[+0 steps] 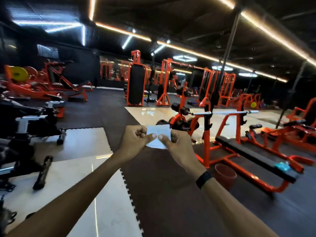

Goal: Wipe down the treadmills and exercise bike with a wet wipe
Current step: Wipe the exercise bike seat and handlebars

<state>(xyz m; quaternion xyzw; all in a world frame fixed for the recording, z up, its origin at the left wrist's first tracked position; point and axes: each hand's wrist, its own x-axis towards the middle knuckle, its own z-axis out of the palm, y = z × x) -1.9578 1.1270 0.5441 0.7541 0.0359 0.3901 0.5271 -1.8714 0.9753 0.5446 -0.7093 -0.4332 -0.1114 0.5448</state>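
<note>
Both hands pinch a white wipe point(159, 136) between them: left hand point(136, 141) grasping its left edge, right hand point(177, 147) its right.

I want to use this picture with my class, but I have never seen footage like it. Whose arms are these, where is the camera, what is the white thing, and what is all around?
There is no robot here. The single picture comes from a wide-angle camera worn on a person's head, looking forward and down, so the two bare arms reaching in from the bottom are the wearer's own. The left hand and the right hand hold a small white wipe between them, each pinching it with thumb and fingers, in mid-air in front of the body. A black band sits on the right wrist. The place is a gym: an orange bench with a bar on its rack stands to the right, with a reddish bucket on the floor beside it. Dark machines stand at the left, blurred.
</note>
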